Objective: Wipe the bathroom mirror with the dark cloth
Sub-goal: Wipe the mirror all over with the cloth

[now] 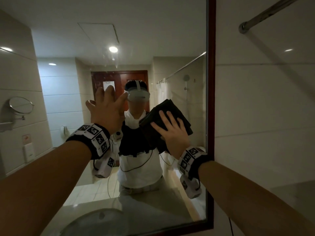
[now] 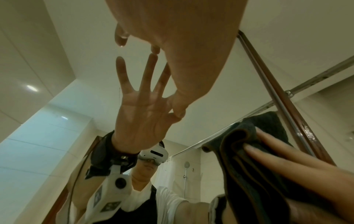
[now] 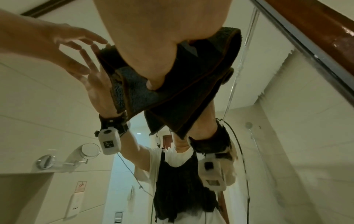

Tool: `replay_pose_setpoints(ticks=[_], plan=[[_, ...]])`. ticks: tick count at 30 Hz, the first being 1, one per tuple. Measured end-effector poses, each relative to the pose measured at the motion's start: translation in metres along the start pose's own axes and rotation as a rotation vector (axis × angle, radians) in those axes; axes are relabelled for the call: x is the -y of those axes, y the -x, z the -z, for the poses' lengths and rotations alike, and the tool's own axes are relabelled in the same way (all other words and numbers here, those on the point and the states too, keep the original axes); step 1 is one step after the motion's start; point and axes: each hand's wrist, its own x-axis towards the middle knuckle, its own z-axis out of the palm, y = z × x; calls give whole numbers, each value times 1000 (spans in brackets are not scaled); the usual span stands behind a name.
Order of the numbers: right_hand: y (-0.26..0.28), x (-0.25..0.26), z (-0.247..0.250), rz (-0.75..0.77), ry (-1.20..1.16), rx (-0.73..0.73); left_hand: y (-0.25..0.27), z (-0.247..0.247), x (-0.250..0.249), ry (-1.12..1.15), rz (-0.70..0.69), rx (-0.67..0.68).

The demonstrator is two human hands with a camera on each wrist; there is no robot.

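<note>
My right hand (image 1: pixel 172 132) presses the folded dark cloth (image 1: pixel 163 116) flat-fingered against the bathroom mirror (image 1: pixel 68 74) near its right frame; my left hand (image 1: pixel 107 108) touches the glass, fingers spread. Streaks (image 1: pixel 109 65) higher up suggest most wiping remains.

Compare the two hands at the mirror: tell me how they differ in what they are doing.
1. The right hand presses the dark cloth flat against the mirror; the left hand holds nothing.
2. The left hand touches bare glass with its fingertips only, while the right hand lies flat on the cloth.
3. The left hand sits higher and nearer the middle; the right hand is nearer the wooden frame.

Both are raised with fingers spread.
</note>
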Motion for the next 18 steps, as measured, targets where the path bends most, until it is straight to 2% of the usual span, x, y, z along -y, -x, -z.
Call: replay_pose_setpoints(ticks=[4,9,12,18], plan=[[-26,-6,18,-45,-8,53,1,0,2,2,-12,34],[-98,-20,70,-151,-23,-64,0,0,4,-15,-11,47],[-128,-35,95,-176,-48,-62,-2,-1,3,-30,-6,54],[-113,-22,77,-172,-18,-92,-2,-6,2,-16,8,24]])
